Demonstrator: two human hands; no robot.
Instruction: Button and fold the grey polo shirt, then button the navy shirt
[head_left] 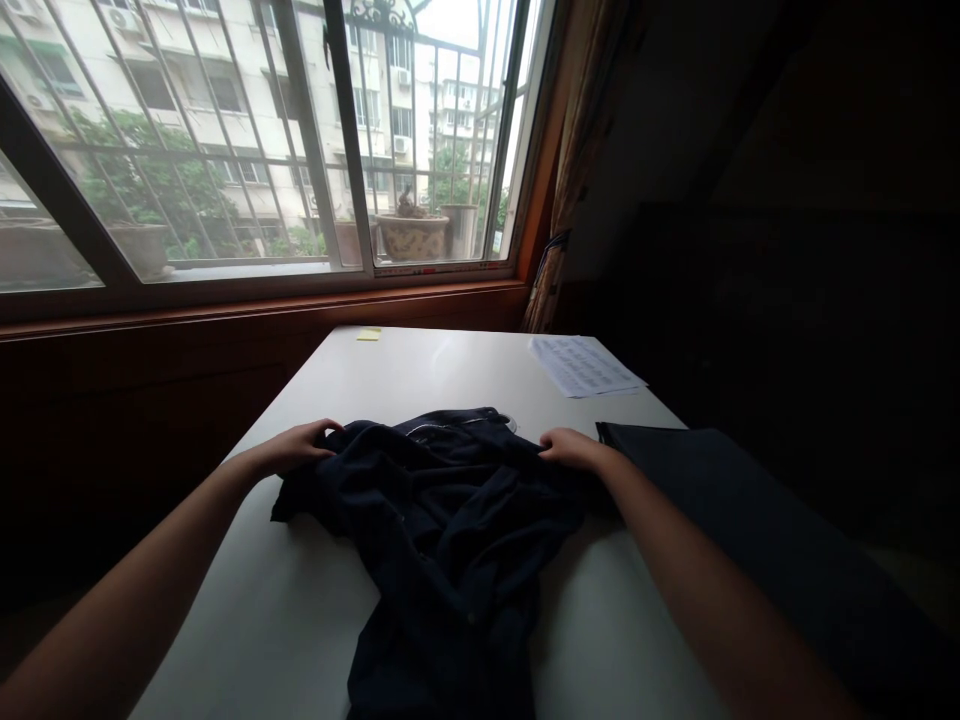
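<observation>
A dark navy shirt [450, 520] lies rumpled across the white table, its collar end away from me and its lower part running off the near edge of the view. My left hand [304, 445] pinches the cloth at the left shoulder. On the opposite side, my right hand [574, 448] is closed on the right shoulder. Small buttons show down the front. Part of a pale round thing [511, 424] peeks out behind the collar; I cannot make out what it is.
Dark folded cloth [720, 510] hangs over the right edge of the white table [285, 600]. Printed sheets [585, 366] lie at the far right corner, a yellow sticky note [369, 334] at the far left. Beyond stand a barred window [360, 150] and a tied curtain [559, 220].
</observation>
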